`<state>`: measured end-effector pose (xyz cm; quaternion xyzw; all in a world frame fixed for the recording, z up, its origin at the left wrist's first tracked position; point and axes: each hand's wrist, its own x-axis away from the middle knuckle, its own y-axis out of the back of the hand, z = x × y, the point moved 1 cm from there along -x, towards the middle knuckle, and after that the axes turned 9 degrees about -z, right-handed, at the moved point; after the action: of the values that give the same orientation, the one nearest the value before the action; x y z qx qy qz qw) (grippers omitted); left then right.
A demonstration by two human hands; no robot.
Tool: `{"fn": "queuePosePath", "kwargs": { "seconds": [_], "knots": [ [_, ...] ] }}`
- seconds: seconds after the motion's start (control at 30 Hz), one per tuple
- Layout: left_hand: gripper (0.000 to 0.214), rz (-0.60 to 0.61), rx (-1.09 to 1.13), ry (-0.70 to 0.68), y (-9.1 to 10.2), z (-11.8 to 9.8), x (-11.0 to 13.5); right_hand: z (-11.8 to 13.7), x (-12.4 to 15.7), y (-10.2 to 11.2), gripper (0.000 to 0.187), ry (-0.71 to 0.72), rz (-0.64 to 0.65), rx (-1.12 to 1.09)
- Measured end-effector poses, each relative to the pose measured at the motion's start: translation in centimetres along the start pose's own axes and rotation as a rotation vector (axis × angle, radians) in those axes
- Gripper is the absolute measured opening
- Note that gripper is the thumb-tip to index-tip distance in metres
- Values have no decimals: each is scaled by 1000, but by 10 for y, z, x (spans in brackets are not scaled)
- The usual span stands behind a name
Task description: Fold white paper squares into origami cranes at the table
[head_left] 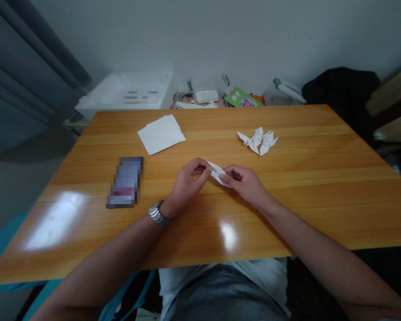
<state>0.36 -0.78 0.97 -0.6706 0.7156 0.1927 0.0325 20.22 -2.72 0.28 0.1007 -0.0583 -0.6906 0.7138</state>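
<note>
Between my two hands is a small folded piece of white paper (218, 172), held just above the wooden table (307, 178). My left hand (193, 177), with a metal watch (159, 213) at the wrist, pinches the paper's left end between thumb and fingers. At the right end, my right hand (242, 180) grips it with the thumb on top and the fingers curled behind. The paper lies at a slant, and its fold partly stands open in the middle. My fingers hide both ends of it.
Beyond my hands lie a stack of white paper sheets (162, 134) and several folded paper cranes (259, 140) in a cluster. A pixelated phone (125, 183) rests on the left. Past the far edge stand a white basin (130, 91) and a green booklet (242, 97).
</note>
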Motion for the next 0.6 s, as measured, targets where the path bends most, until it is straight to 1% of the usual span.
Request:
{"fn": "queuePosePath", "kwargs": {
  "seconds": [0.23,0.43,0.6],
  "knots": [
    [15,-43,-15,-7,0,-2,-1,0,0,-1,28,-23,3,-50],
    [21,-60,-101,-12,3,-5,-2,-4,-2,-2,32,-21,-25,-106],
    [24,-67,-120,-25,3,-5,-3,-1,-2,-1,34,-34,-63,-123]
  ]
}}
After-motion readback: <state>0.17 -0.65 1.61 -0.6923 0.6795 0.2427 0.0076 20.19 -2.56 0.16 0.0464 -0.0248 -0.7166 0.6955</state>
